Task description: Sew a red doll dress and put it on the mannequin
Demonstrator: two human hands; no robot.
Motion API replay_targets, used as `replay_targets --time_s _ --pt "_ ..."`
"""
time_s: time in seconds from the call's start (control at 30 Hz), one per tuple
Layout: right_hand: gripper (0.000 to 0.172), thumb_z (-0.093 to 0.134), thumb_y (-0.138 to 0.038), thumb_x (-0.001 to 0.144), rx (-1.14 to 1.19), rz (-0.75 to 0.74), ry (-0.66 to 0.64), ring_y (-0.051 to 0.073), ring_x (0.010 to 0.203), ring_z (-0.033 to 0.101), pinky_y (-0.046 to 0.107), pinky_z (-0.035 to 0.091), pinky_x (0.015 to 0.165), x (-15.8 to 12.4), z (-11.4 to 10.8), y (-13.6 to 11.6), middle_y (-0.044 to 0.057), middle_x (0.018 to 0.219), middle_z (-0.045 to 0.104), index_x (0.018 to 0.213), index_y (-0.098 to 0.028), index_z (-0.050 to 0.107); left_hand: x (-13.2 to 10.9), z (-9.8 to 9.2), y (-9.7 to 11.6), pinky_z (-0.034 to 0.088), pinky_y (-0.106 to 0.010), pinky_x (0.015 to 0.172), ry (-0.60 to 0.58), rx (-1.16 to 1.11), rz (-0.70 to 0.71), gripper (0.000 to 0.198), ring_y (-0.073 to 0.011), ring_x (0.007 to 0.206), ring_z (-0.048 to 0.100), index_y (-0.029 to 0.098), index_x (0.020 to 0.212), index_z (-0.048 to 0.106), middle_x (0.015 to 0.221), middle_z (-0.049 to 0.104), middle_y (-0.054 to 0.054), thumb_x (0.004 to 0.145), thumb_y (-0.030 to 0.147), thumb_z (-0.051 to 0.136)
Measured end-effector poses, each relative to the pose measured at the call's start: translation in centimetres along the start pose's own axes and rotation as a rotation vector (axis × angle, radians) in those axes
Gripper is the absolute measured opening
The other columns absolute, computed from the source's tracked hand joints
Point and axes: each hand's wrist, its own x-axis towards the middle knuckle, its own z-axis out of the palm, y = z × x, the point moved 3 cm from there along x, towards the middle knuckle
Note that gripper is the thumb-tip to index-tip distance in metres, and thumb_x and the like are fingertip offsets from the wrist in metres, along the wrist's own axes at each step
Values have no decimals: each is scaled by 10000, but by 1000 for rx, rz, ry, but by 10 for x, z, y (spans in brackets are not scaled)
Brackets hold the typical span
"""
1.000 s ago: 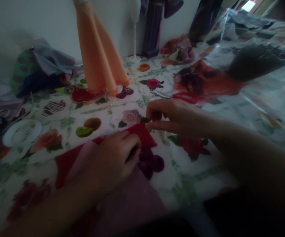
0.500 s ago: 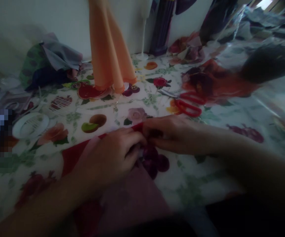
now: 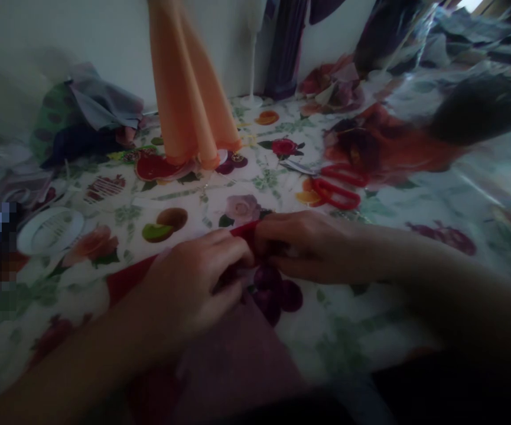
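Note:
A piece of red cloth (image 3: 132, 280) with a mauve-pink cloth (image 3: 243, 363) against it lies on the table in front of me. My left hand (image 3: 208, 274) is closed on the red cloth, fingertips bent down at its upper edge. Close by on the right, my right hand (image 3: 302, 243) pinches the end of the same edge. A short strip of red shows between the two hands. The fingertips of both are partly hidden, and the picture is dim and blurred. Beyond my right hand lie red-handled scissors (image 3: 337, 188), blades pointing left.
A flower-and-fruit tablecloth (image 3: 348, 330) covers the table. Orange cloth (image 3: 193, 112) hangs down at the back. Crumpled fabric (image 3: 104, 106) sits at back left, near a white oval ring (image 3: 51, 231). Orange material (image 3: 397, 147) and clear plastic (image 3: 498, 195) lie to the right.
My view has shifted slightly. My left hand has drawn a little away from the right, and more red cloth shows between them. Both hands keep their hold.

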Motion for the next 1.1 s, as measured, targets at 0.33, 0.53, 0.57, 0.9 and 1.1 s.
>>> replay_targets --time_s 0.33,0.53,0.57,0.9,1.1 --pt "106 564 -139 890 -69 -2 -7 145 754 589 261 419 647 -3 -3 3 23 963 662 946 -215 613 -1 -15 -3 474 -226 534 291 -163 -120 102 -115 587 629 276 895 686 729 705 70 885 199 621" --pt "104 558 -158 867 -133 56 -13 167 745 588 281 403 634 -6 -6 7 19 901 656 923 -224 616 -1 -11 -1 462 -271 577 138 3 -3 49 -148 667 626 250 845 678 758 682 38 886 248 651" --pt "96 552 -156 865 -168 75 -13 172 747 586 287 400 636 -8 -8 8 24 899 651 909 -221 609 -1 -7 -1 468 -294 613 50 62 34 51 -166 708 630 241 847 677 793 685 21 888 257 652" --pt "115 582 -180 918 -191 -24 78 181 877 590 300 422 755 -16 -13 -6 39 1029 618 1028 -213 589 -11 3 1 481 -383 769 -162 247 31 85 -251 891 607 229 909 658 973 665 -46 918 298 608" --pt "118 615 -136 902 -50 -22 -9 144 859 569 269 421 723 -4 0 -7 40 1044 584 1015 -168 602 -5 10 -7 475 -380 751 -76 231 68 199 -257 891 593 228 928 619 976 651 -44 882 415 672"
